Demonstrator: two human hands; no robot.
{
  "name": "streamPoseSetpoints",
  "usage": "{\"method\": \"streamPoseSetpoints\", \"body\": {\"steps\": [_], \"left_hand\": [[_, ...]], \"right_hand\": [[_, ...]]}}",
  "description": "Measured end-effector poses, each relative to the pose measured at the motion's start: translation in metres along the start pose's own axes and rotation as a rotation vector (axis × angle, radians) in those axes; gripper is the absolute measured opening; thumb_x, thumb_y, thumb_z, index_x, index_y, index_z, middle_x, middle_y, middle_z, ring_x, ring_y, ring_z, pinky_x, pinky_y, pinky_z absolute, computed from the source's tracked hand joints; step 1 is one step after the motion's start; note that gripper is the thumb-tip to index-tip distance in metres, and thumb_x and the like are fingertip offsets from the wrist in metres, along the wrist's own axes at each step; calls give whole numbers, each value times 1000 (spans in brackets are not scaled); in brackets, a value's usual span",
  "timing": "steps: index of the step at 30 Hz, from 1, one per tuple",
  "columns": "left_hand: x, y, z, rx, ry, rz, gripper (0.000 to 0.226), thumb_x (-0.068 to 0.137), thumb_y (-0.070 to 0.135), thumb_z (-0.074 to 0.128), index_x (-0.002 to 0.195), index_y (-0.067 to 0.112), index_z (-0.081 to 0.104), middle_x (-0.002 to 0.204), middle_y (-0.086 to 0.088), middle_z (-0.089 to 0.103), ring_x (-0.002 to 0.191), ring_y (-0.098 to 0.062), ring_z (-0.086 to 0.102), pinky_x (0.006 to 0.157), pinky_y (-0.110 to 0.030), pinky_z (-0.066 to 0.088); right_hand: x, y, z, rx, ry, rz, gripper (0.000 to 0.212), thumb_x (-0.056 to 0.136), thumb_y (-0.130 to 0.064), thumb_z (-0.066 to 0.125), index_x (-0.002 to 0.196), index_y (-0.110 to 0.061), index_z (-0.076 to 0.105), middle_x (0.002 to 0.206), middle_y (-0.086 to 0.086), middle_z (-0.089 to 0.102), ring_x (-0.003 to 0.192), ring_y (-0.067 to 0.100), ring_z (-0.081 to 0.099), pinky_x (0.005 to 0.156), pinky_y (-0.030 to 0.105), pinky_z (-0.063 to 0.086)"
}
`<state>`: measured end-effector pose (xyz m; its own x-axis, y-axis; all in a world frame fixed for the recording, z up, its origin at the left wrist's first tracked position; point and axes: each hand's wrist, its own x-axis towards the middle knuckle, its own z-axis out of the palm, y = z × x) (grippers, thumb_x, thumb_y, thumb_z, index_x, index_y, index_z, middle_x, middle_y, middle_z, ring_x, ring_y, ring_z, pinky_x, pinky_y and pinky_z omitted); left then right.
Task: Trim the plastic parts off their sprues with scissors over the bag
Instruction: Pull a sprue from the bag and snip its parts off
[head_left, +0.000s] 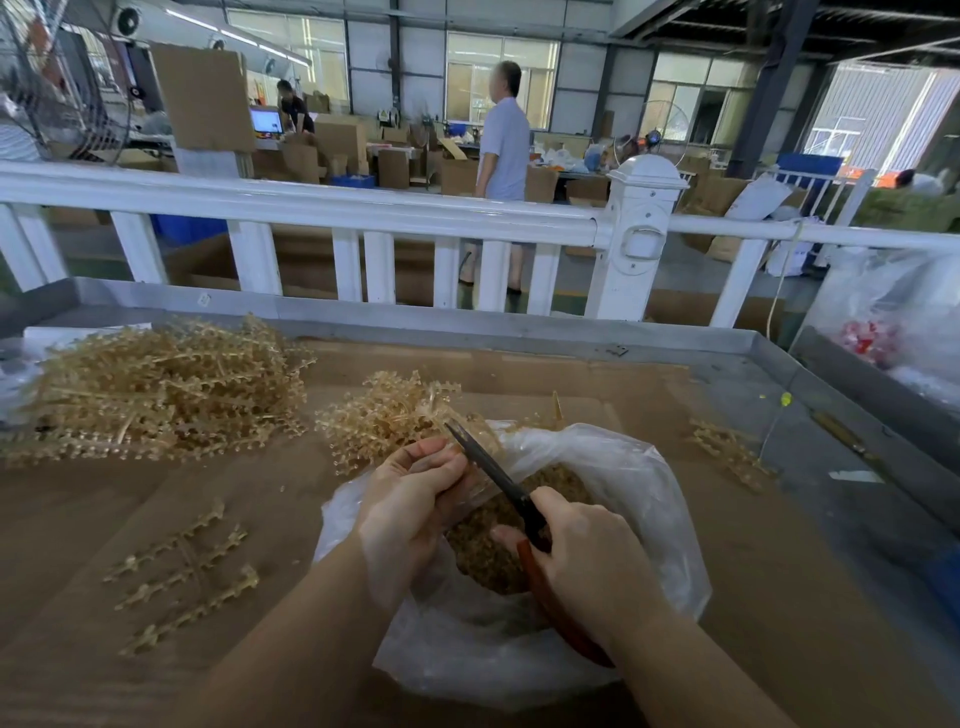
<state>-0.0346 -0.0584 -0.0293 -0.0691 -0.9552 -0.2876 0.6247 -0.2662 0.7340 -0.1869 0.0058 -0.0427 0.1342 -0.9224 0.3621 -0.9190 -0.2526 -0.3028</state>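
Note:
My right hand (587, 561) grips the red handles of the scissors (498, 475), whose dark blades point up and left over the clear plastic bag (639, 478). My left hand (415, 499) holds a translucent tan sprue piece against the blades, mostly hidden by its fingers. Inside the bag lies a heap of trimmed tan parts (483, 551). A small bunch of sprues (384, 421) sits just behind my left hand.
A big pile of tan sprues (161, 389) lies at the left on the cardboard-covered table (727, 545). Loose sprues (187, 571) lie front left, a few more sprues (727, 452) at the right. A white railing (363, 208) runs behind; another plastic bag (893, 317) hangs far right.

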Motion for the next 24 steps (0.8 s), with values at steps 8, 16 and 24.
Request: {"method": "streamPoseSetpoints", "body": {"steps": [8, 16, 24], "left_hand": [[2, 3, -5, 11, -51, -20, 27, 84, -17, 53, 91, 9, 58, 70, -8, 68, 62, -15, 69, 51, -24, 56], [2, 1, -4, 96, -142, -75, 31, 85, -16, 51, 97, 11, 60, 74, -6, 73, 63, -16, 71, 49, -25, 54], [2, 1, 1, 95, -87, -87, 11, 87, 0, 60, 80, 8, 62, 64, -6, 67, 51, -13, 65, 47, -25, 54]], "right_hand": [[-1, -1, -9, 219, 5, 29, 27, 87, -56, 52, 85, -29, 56, 71, -12, 62, 68, 1, 58, 62, 10, 42], [14, -4, -5, 215, 51, 118, 28, 91, -52, 49, 97, -26, 58, 82, -11, 65, 76, 3, 60, 68, 9, 43], [11, 0, 2, 152, 2, 89, 36, 91, -55, 46, 110, -27, 58, 93, -10, 66, 85, 2, 61, 78, 13, 47]]}}
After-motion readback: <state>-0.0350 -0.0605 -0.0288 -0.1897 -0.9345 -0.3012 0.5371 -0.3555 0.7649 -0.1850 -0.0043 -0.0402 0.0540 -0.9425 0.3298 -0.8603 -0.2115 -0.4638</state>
